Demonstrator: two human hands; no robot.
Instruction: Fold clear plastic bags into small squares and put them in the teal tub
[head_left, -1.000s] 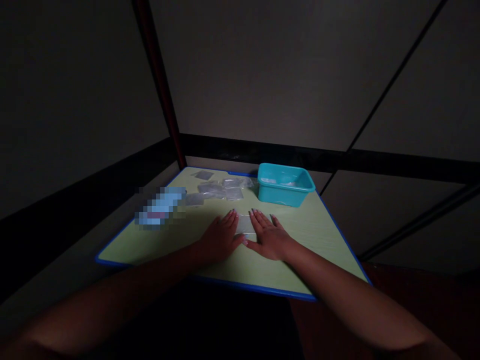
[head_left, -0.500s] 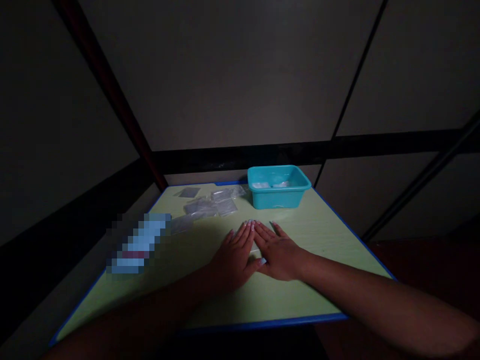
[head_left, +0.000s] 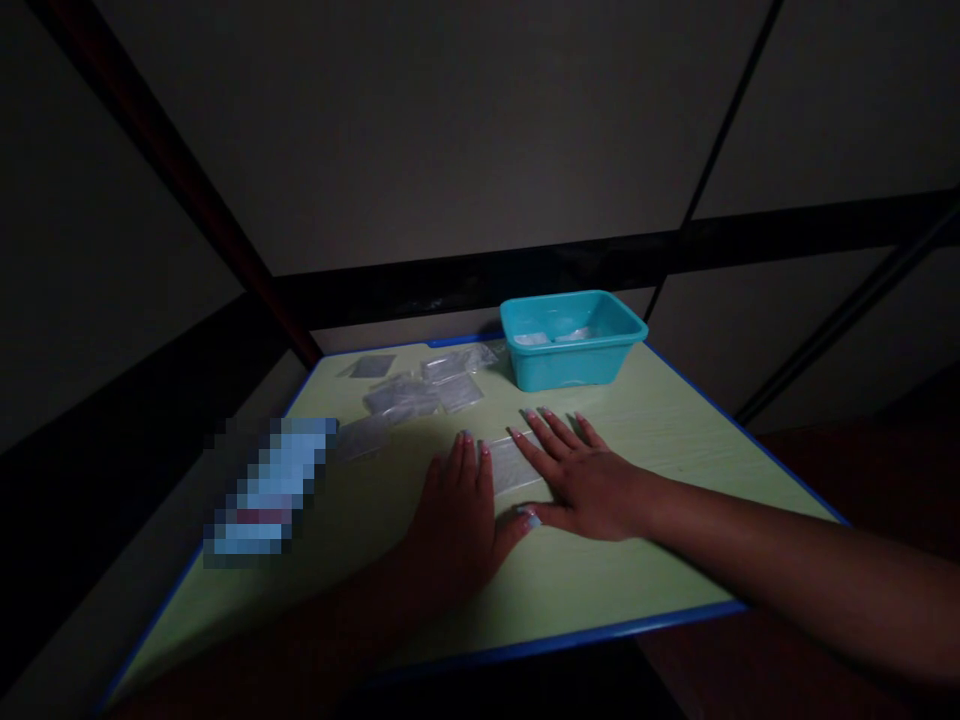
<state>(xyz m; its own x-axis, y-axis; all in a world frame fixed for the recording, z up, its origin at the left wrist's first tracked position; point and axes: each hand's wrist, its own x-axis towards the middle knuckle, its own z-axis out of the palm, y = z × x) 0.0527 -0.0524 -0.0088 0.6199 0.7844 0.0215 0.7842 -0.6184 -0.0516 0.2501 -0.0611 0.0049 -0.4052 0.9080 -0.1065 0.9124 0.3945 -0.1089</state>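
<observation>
A clear plastic bag [head_left: 511,466] lies flat on the pale green table [head_left: 592,575], showing between my two hands. My left hand [head_left: 459,515] rests palm down at the bag's left edge, fingers stretched forward. On the right part of the bag lies my right hand [head_left: 585,482], palm down with its fingers spread. The two thumbs come close together just below the bag. Part of the bag is hidden under the right hand.
Several flat clear plastic bags [head_left: 405,398] lie loosely at the back left. A turquoise plastic basin [head_left: 574,365] with pale, clear pieces inside stands at the back right. A blurred-out bluish object [head_left: 277,485] lies along the left edge. Behind the table rises a panelled wall [head_left: 480,130].
My hands have slid apart, the right one outward to the right with its fingers spreading, the left one slightly left. More of the bag shows between them. The view has shifted a little.
</observation>
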